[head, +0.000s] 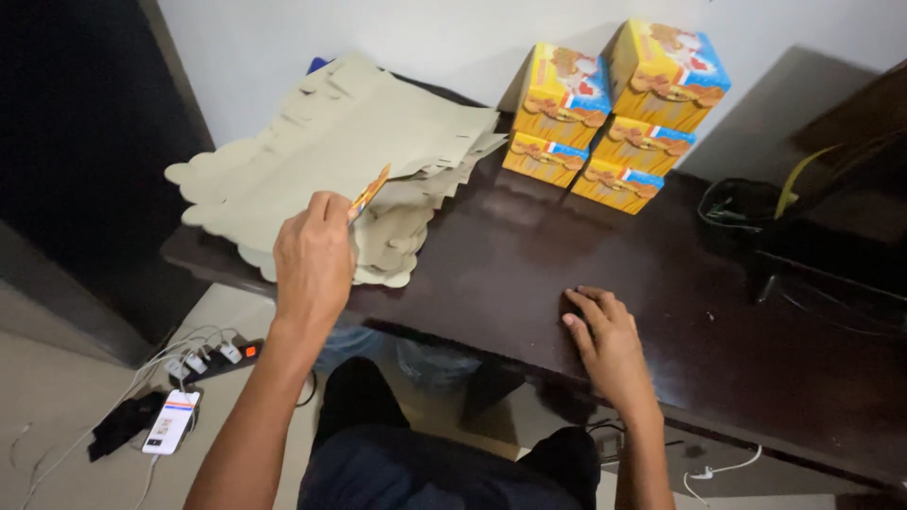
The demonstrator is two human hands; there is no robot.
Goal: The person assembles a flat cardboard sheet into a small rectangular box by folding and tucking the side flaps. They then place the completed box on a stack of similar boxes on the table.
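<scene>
Your left hand (312, 255) is raised with the forearm stretched forward, back of the hand toward you, thumb and fingers pinched together at the top. Your right hand (605, 340) lies palm down, fingers loosely spread and slightly curled, wrist low.

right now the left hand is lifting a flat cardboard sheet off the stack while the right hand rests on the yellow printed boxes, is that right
Not quite. In the head view the right hand rests flat on the dark brown wooden table, apart from the yellow printed boxes stacked by the wall. The left hand is indeed lifting a flat cardboard sheet off the stack.
</scene>
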